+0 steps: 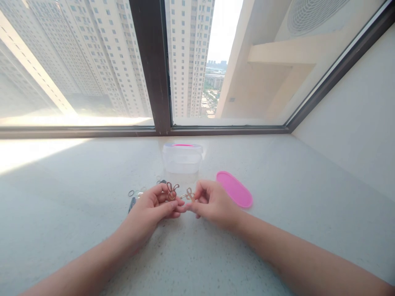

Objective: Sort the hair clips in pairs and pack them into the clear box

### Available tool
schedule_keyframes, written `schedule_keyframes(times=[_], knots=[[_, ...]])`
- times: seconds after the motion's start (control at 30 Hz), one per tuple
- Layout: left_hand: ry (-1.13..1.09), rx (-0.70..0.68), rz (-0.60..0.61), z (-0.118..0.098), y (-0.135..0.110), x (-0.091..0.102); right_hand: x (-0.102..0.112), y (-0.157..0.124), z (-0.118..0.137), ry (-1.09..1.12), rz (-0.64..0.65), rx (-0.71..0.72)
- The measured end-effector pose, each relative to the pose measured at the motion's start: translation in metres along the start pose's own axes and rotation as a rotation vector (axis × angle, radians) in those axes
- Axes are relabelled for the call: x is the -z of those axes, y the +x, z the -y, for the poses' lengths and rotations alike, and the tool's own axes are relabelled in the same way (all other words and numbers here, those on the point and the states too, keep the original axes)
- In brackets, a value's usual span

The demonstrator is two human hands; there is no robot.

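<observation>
Above the pale speckled sill, my left hand pinches a brown looped, bow-shaped hair clip between thumb and fingers. My right hand grips a similar gold-toned looped hair clip by its right side. The two hands nearly meet, and the fingertips of the left lie close under the gold clip. Partly hidden behind my left hand are several small items, including a thin dark ring like a hair tie and a dark flat clip.
A clear plastic box with a bit of pink at its top stands beyond my hands. To the right lies a pink oval lid. A brown-framed window rises behind the sill, and a white wall bounds the right side.
</observation>
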State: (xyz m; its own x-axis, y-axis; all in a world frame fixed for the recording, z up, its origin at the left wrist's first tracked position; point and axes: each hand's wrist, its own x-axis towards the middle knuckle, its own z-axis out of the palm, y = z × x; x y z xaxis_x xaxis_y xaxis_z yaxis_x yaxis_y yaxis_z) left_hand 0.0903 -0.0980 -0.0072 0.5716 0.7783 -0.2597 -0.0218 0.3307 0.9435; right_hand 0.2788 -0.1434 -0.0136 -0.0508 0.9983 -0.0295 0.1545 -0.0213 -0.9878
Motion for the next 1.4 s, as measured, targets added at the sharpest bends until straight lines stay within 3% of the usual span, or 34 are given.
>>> schedule_keyframes(times=[0.13, 0.6, 0.77, 0.93, 1.4], knots=[[-0.018, 0.011, -0.015, 0.0, -0.001, 0.0, 0.0, 0.002, -0.003, 0.159, 0.079, -0.066], [0.009, 0.005, 0.013, -0.001, -0.001, 0.0, 0.007, 0.007, -0.004, 0.247, 0.091, -0.147], [0.004, -0.002, 0.022, 0.0, -0.001, 0.002, 0.01, 0.007, -0.007, 0.336, 0.171, -0.121], [0.0, -0.015, 0.045, 0.0, 0.0, 0.0, 0.013, 0.005, -0.005, 0.264, 0.287, -0.165], [-0.024, -0.005, 0.025, 0.0, 0.0, -0.001, 0.012, 0.006, -0.006, 0.314, 0.254, -0.114]])
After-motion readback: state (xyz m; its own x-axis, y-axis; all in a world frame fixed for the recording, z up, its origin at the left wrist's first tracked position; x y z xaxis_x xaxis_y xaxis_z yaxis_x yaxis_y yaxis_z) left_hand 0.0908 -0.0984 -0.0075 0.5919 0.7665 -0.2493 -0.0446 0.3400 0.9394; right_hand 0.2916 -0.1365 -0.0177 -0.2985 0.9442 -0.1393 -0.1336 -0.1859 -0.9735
